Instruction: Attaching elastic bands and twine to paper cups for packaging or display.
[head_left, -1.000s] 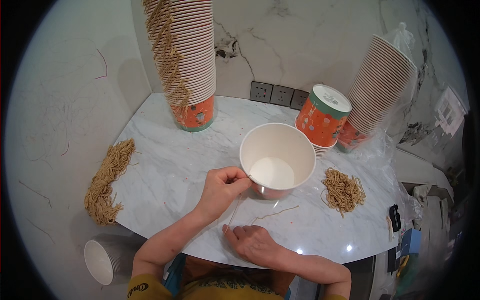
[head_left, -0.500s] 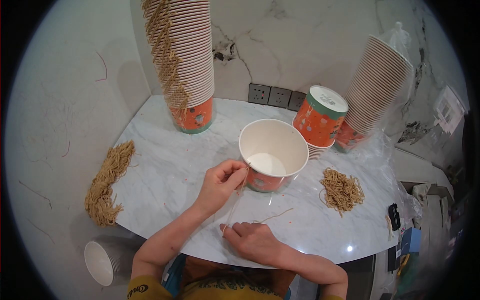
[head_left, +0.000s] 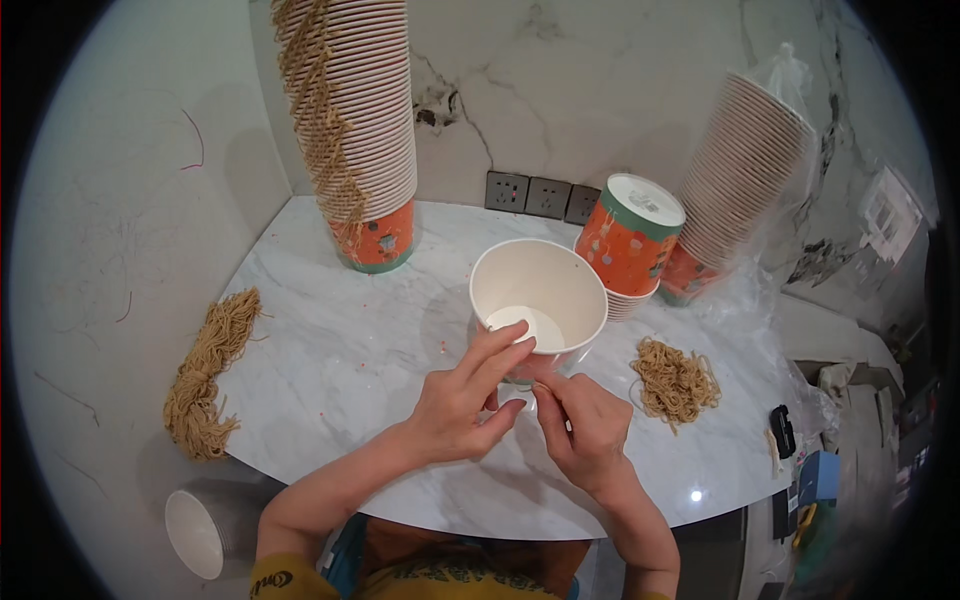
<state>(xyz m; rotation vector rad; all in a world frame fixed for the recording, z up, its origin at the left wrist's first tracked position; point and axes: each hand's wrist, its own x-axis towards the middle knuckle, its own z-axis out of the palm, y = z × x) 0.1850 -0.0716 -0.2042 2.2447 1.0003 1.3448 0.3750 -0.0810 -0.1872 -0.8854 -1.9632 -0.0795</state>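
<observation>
A paper bucket (head_left: 540,275), white inside, stands upright on the table with its mouth facing up. My left hand (head_left: 455,410) is at its near side, index and middle fingers stretched over the near rim, thumb held apart. To the right, my right hand (head_left: 588,425) has thumb and index finger pinched together just in front of the bucket's wall. A short bit of thin tan string shows at that pinch; most of the string is hidden by my hands. A loose pile of tan strings (head_left: 675,385) lies right of the bucket.
A tall stack of paper buckets (head_left: 370,130) with strings down its side stands back left. An upside-down orange bucket (head_left: 625,245) and a plastic-wrapped stack (head_left: 745,165) are back right. A string bundle (head_left: 212,375) hangs at the table's left edge; white buckets (head_left: 195,535) are below.
My right hand has moved up and right from the table's front to the bucket's near side. My left hand has let go its pinch at the rim and spread its fingers.
</observation>
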